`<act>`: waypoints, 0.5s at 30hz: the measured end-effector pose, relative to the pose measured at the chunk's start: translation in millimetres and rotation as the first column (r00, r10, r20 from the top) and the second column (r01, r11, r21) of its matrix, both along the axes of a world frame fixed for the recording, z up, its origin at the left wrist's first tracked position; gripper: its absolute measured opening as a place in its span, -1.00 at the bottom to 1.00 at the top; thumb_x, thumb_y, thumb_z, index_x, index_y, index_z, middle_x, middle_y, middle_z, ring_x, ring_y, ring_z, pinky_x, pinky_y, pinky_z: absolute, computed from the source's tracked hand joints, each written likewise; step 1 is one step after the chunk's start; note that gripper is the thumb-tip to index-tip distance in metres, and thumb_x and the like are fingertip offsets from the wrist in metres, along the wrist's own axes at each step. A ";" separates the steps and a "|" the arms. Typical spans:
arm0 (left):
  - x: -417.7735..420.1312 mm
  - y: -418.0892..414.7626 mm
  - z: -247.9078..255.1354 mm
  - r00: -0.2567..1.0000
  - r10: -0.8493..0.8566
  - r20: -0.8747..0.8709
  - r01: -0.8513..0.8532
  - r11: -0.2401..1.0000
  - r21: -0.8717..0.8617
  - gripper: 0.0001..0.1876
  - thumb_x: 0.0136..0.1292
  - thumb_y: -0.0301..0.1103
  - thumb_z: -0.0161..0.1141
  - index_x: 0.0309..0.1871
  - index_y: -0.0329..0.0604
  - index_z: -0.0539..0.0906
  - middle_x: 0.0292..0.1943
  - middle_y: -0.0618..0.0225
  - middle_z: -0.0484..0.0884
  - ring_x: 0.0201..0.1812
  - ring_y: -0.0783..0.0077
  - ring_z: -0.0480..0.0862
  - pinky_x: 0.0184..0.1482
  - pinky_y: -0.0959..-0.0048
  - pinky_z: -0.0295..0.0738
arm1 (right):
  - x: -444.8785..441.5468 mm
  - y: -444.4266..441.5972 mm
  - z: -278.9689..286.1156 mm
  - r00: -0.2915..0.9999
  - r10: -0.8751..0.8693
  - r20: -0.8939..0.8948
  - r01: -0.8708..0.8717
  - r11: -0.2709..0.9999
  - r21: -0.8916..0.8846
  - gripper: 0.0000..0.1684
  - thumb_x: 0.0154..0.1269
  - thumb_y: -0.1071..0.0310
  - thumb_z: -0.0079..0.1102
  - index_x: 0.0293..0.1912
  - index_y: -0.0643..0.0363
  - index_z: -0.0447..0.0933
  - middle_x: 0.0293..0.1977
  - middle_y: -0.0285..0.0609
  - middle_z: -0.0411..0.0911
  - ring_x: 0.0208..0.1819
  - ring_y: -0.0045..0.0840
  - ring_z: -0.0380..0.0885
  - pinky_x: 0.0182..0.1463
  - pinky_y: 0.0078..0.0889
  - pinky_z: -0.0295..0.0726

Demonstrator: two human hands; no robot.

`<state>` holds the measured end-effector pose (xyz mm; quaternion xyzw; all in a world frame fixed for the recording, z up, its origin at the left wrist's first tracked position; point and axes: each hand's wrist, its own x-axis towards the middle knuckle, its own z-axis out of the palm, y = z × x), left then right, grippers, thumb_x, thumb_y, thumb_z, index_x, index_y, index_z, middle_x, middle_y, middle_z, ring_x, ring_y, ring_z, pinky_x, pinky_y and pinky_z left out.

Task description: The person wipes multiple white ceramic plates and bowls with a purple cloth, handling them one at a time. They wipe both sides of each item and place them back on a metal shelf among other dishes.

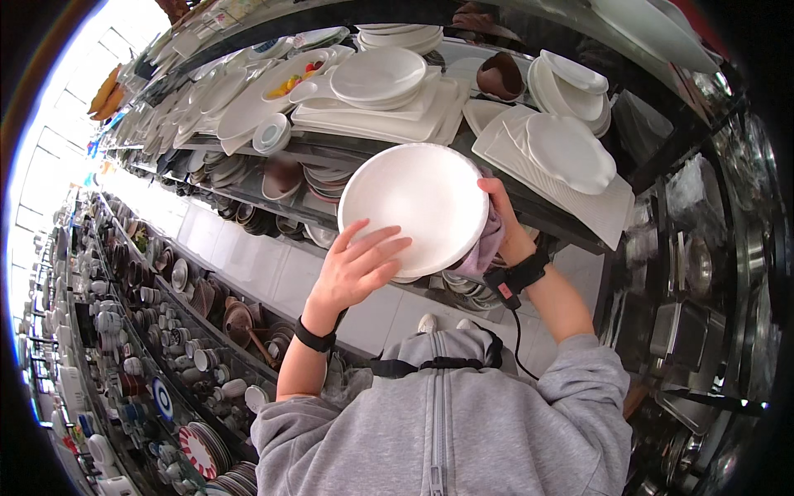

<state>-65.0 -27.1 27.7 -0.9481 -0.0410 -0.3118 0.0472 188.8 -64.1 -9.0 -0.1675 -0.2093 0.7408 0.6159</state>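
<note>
A round white plate (415, 204) with a raised rim is held up in front of my chest. My right hand (505, 226) grips its right edge, the thumb over the rim. Between that hand and the underside of the plate is a bunched purple cloth (482, 247). My left hand (363, 266) lies over the plate's lower left part, palm down with fingers spread; whether the fingertips press on the surface is hard to tell. The underside of the plate and most of my right fingers are hidden.
Ahead, a dark-framed shelf (546, 217) carries stacked white plates (378, 74), rectangular platters (372, 127), a scalloped plate (570, 152) and a brown broken-edged vessel (500, 75). Crowded crockery shelves (205, 347) run along the left. Metal trays (682, 328) stand at right. A cable (518, 341) hangs from my right wrist.
</note>
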 end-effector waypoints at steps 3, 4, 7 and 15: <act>-3.9 1.6 -0.6 0.993 0.101 0.061 -0.098 0.994 -0.047 -0.77 -0.04 -0.40 0.22 -0.29 0.02 0.45 0.04 0.35 0.52 0.15 0.21 0.45 0.24 0.11 0.20 | -6.6 3.6 -8.4 0.989 -0.118 0.090 0.118 0.993 0.005 -0.24 0.05 -0.04 -0.04 0.17 0.25 0.29 0.03 0.03 0.44 0.03 -0.30 0.47 0.10 -0.31 0.47; -5.0 1.0 -2.0 0.987 0.134 0.088 -0.127 0.989 -0.078 -0.76 -0.06 -0.39 0.23 -0.28 0.04 0.47 0.06 0.35 0.50 0.17 0.19 0.42 0.24 0.10 0.18 | -7.5 4.0 -8.2 0.986 -0.132 0.105 0.132 0.991 0.012 -0.24 0.04 -0.04 -0.04 0.17 0.26 0.29 0.04 0.04 0.44 0.02 -0.30 0.47 0.09 -0.31 0.48; -8.3 4.6 -11.9 0.969 0.166 0.183 -0.136 0.977 -0.165 -0.70 -0.06 -0.30 0.28 -0.19 0.09 0.53 0.19 0.19 0.35 0.25 0.10 0.30 0.26 0.07 0.14 | -7.4 3.9 -8.2 0.977 -0.154 0.151 0.155 0.988 0.001 -0.23 0.04 -0.03 -0.04 0.17 0.27 0.28 0.04 0.05 0.43 0.02 -0.30 0.48 0.07 -0.31 0.50; 2.4 0.3 -48.7 0.685 0.521 0.510 0.488 0.192 -0.851 -0.20 0.32 0.25 -0.30 0.40 -0.17 -0.12 0.38 0.16 -0.03 0.37 0.22 0.07 0.34 0.22 -0.01 | -9.8 1.3 -9.7 0.979 -0.136 0.153 0.137 0.991 0.008 -0.18 0.02 -0.01 -0.04 0.23 0.28 0.20 0.12 0.06 0.34 0.09 -0.26 0.42 0.14 -0.28 0.43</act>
